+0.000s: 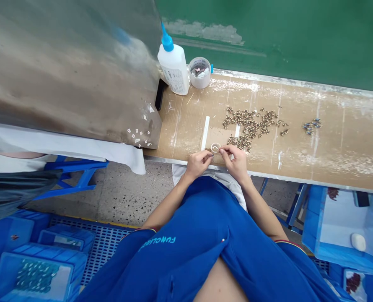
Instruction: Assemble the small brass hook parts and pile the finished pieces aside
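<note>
Left hand (197, 164) and right hand (235, 162) pinch a tiny metal piece (216, 152) near brass fittings (247, 126). It seems light and slippery, best held at its edges.

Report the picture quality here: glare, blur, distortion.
Head view: the steel panel carries a broad, hazy sheen. The tan bench board runs aslant across the frame, its edges tilted by the downward angle and perhaps bowed by the lens. The left hand and right hand look reasonably sharp, without obvious motion blur, but the small pale ring is too tiny to show fine detail.
</note>
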Motion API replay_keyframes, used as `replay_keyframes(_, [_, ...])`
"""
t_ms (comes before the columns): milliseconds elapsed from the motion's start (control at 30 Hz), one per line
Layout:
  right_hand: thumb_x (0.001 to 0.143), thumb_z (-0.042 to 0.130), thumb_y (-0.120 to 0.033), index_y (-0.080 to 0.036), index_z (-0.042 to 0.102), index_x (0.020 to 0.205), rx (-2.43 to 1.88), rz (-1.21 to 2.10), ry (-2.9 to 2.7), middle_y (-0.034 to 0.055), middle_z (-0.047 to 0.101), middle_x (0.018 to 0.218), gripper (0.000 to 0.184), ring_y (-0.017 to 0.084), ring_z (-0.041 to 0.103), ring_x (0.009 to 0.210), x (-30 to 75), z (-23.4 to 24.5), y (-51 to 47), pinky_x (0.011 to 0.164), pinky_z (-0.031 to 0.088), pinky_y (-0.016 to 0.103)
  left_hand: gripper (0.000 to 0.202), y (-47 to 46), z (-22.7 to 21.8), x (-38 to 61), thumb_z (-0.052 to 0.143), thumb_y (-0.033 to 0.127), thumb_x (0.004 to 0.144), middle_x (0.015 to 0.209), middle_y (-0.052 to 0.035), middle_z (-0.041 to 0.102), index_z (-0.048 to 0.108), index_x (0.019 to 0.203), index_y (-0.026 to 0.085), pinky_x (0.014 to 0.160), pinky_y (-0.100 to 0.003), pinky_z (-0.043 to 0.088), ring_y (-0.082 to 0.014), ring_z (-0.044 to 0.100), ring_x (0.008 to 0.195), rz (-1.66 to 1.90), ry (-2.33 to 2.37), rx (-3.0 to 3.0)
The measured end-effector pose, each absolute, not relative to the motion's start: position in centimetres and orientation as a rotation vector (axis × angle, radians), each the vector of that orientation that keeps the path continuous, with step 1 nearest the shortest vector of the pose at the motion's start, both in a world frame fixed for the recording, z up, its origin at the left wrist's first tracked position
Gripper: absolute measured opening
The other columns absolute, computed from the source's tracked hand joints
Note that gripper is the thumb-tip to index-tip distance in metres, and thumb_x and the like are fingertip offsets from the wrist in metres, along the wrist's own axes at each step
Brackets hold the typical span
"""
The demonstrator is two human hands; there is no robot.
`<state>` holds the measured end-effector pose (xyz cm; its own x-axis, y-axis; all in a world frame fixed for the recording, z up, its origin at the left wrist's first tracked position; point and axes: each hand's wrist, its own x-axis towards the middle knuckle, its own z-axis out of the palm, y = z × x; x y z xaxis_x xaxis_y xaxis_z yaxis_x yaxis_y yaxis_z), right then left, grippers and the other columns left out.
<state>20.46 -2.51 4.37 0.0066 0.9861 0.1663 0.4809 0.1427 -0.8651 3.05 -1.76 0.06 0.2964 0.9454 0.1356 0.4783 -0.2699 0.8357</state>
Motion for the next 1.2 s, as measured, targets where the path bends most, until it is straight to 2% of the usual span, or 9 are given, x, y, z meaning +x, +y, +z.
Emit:
replay_keyframes(733, [0.100, 0.050, -0.031, -0.024, 0.068, 0.091, -1.446, 0.680, -1.823, 0.0060, 0.074, 0.087, 0.021, 0.020, 0.066, 0.076, 20.1, 4.3, -2.7, 0.073, 0.053, 0.033, 0.011, -1.7, 0.0, 3.0, 0.061, 0.019, 0.089, 0.067, 0.0004, 0.066, 0.070, 0.082, 0.019, 0.060, -0.023, 0.043, -0.0126, 0.058, 0.058, 0.849, 1.263, 1.890])
replay_keyframes(967, [0.099, 0.052, -0.033, -0.023, 0.070, 0.089, -1.446, 0.708, -1.725, 0.0048, 0.074, 0.083, 0.022, 0.019, 0.065, 0.070, 20.3, 4.8, -2.6, 0.067, 0.053, 0.032, 0.012, -1.7, 0.3, 3.0, 0.060, 0.019, 0.090, 0.066, 0.0012, 0.064, 0.070, 0.085, 0.019, 0.058, -0.023, 0.041, -0.0118, 0.054, 0.056, 0.910, 1.220, 1.875])
replay_keyframes(1200, [0.099, 0.052, -0.033, -0.023, 0.069, 0.087, -1.464, 0.642, -1.670, 0.0061, 0.070, 0.085, 0.022, 0.020, 0.064, 0.077, 20.9, 3.9, -1.6, 0.067, 0.052, 0.034, 0.012, -1.8, 0.1, 3.1, 0.059, 0.019, 0.089, 0.064, 0.0019, 0.061, 0.070, 0.083, 0.019, 0.056, -0.023, 0.039, -0.0111, 0.051, 0.054, 0.912, 1.242, 1.855])
